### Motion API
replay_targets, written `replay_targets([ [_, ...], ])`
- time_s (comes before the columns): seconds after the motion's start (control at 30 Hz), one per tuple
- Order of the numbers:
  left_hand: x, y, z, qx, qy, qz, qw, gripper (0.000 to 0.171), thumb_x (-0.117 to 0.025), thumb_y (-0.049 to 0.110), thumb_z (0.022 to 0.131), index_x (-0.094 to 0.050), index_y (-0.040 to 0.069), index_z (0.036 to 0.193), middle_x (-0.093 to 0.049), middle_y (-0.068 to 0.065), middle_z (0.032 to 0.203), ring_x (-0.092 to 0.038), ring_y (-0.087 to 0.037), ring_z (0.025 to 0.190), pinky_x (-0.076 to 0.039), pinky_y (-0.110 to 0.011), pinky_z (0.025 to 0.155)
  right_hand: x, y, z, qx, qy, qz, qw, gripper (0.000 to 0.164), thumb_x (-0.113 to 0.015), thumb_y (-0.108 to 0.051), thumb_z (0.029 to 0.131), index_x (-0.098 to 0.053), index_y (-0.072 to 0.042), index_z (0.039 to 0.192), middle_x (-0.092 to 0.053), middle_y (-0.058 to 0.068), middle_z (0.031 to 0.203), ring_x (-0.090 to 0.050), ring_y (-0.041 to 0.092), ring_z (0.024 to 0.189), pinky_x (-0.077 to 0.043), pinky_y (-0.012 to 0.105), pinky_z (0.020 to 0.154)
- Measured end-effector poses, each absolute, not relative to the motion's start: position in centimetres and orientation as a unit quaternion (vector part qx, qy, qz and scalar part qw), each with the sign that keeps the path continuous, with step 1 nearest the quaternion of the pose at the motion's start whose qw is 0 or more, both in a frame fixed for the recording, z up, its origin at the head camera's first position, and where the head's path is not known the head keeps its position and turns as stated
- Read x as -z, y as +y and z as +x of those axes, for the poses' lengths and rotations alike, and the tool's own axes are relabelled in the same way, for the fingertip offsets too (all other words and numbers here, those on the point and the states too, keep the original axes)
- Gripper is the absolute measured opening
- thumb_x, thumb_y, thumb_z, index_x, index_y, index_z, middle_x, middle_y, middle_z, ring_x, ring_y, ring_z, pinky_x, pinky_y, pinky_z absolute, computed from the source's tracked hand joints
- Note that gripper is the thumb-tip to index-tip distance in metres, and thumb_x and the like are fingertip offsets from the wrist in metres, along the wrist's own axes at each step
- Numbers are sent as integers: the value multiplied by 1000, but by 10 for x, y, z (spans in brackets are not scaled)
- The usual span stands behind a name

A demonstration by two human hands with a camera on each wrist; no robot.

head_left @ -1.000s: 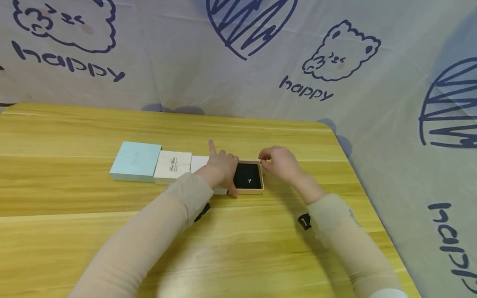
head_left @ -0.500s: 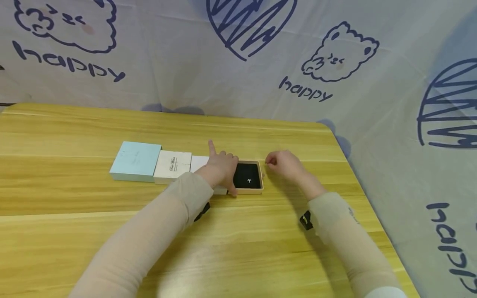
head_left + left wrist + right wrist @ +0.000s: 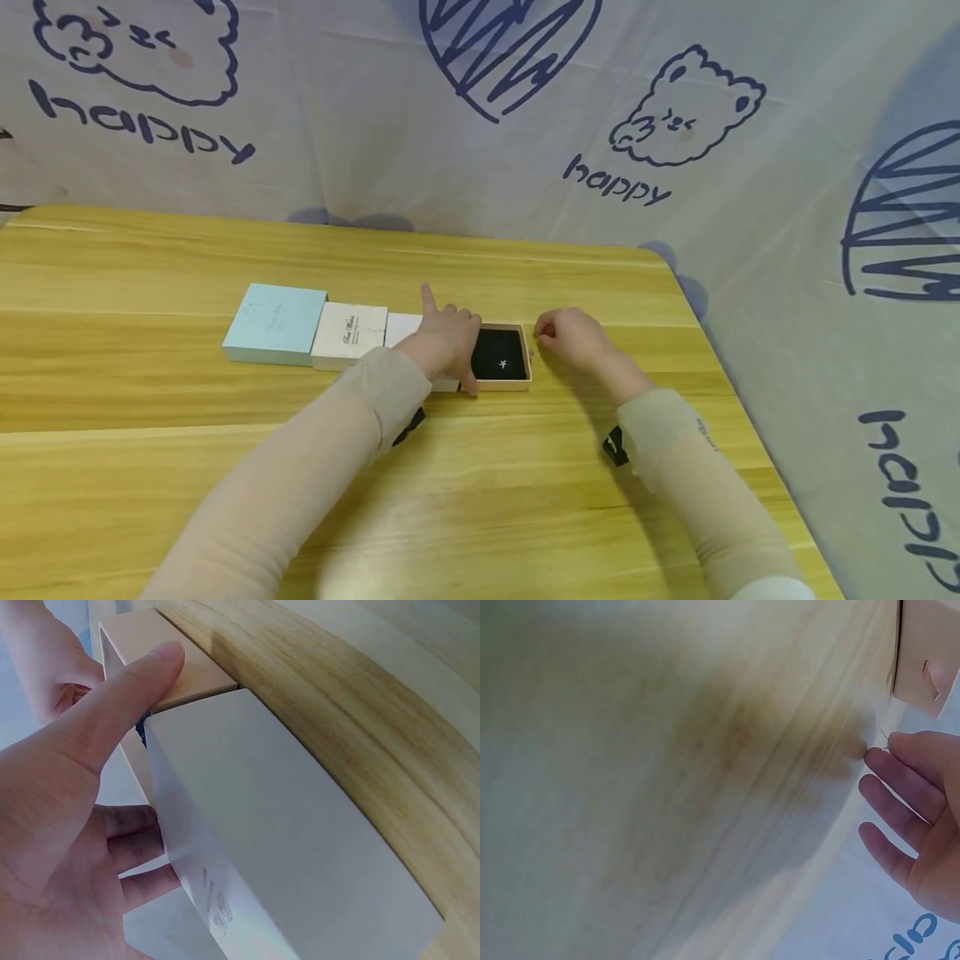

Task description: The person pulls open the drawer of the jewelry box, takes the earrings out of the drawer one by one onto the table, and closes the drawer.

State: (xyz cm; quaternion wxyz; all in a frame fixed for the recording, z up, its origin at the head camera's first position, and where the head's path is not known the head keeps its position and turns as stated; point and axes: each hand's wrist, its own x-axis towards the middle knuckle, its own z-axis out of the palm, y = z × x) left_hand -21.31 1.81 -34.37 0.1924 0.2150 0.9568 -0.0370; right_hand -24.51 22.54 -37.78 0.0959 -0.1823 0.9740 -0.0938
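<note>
My left hand (image 3: 447,337) straddles a small drawer-style jewelry box, thumb on the near side and fingers at the far side. Its white sleeve (image 3: 247,772) is mostly covered in the head view; the tan drawer (image 3: 504,386) sticks out to the right. A tiny star-shaped piece (image 3: 502,364) lies on the drawer's black insert (image 3: 491,343). Just right of the drawer, my right hand (image 3: 573,337) is raised over the table. Its thumb and forefinger pinch a thin, wire-like piece (image 3: 883,738), too small to identify; the other fingers are spread.
Left of the jewelry box, a cream box (image 3: 349,332) with dark lettering and a light blue box (image 3: 276,323) stand in a row with it. The wooden table (image 3: 480,500) ends before a white cloth (image 3: 360,125) with drawings.
My right hand has drawn back slightly to the right, from the drawer's far corner to just beside it. The left hand and the boxes have stayed put.
</note>
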Motion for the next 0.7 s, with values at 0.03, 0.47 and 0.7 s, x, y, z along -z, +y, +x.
replay_targets([
  [0.03, 344, 18, -213, 37, 957, 215, 192, 99, -75, 62, 64, -40, 10, 141, -45, -8, 143, -39, -28, 133, 4, -67, 109, 378, 225, -245, 93, 974, -183, 94, 16, -57, -10, 90, -69, -4, 99, -70, 12, 98, -65, 25, 92, -51, 39, 85],
  [0.47, 345, 18, -213, 42, 957, 211, 193, 100, -75, 62, 64, -39, 11, 142, -45, -7, 143, -39, -28, 133, 3, -66, 110, 382, 225, -247, 86, 977, -174, 88, 19, -56, -12, 91, -69, -5, 102, -70, 12, 104, -64, 27, 97, -50, 41, 88],
  [0.7, 344, 18, -214, 45, 956, 212, 198, 100, -74, 62, 65, -37, 11, 143, -44, -7, 143, -39, -28, 133, 3, -67, 109, 384, 223, -249, 79, 978, -169, 92, 19, -57, -14, 91, -69, -4, 103, -69, 13, 107, -64, 28, 101, -49, 42, 91],
])
